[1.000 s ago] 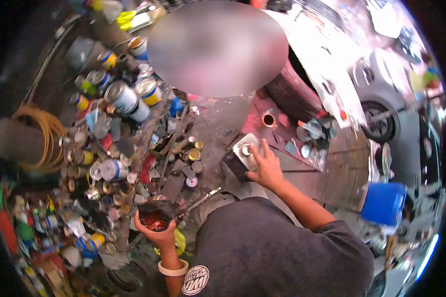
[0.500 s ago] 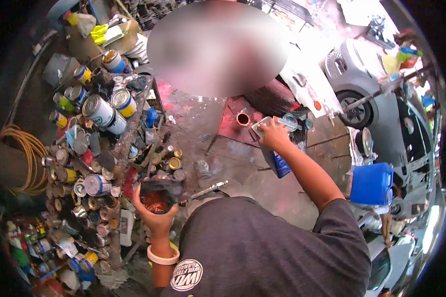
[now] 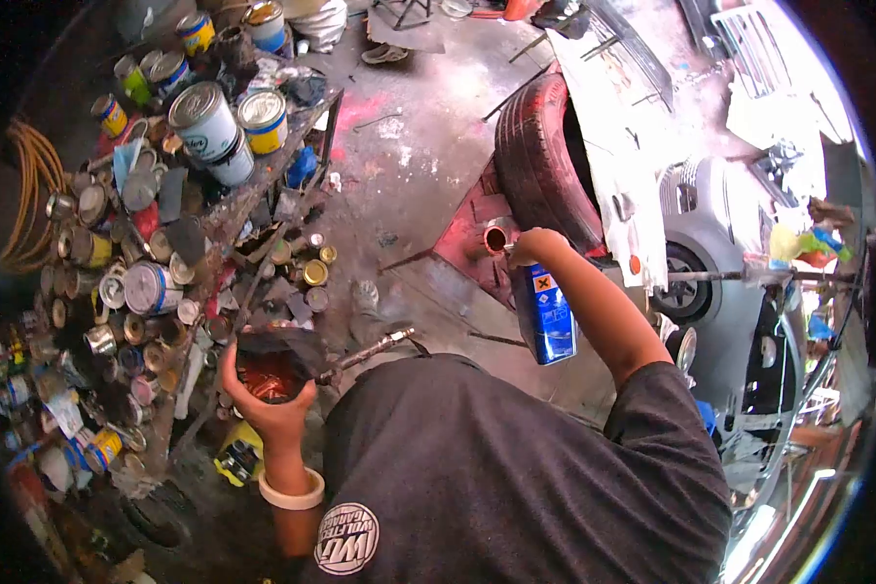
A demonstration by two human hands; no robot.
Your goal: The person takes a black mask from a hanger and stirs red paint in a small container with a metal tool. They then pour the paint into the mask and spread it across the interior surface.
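My left hand (image 3: pixel 268 414) wraps around a dark cup (image 3: pixel 280 362) with wet red contents. A metal spray-gun-like fitting (image 3: pixel 365 356) sticks out to the cup's right. On the other side, my right hand (image 3: pixel 538 246) is closed at the top of a blue rectangular tin (image 3: pixel 552 316) with an orange hazard label; the fingers are partly hidden behind the hand. Just left of those fingers, a small open can (image 3: pixel 496 239) with a dark reddish inside rests on a red-stained stand (image 3: pixel 457 243).
A red-dusted tyre (image 3: pixel 545 161) stands behind the small can, beside a white sheet (image 3: pixel 618 146). Paint cans (image 3: pixel 204 122) crowd the bench at left, with several smaller tins (image 3: pixel 151 287) nearer. A coiled orange hose (image 3: pixel 34 195) hangs far left; a grey car (image 3: pixel 730 253) is at right.
The view has shifted. My right hand has come close to the small can, and more of the blue tin's labelled face shows. My left hand still holds the cup.
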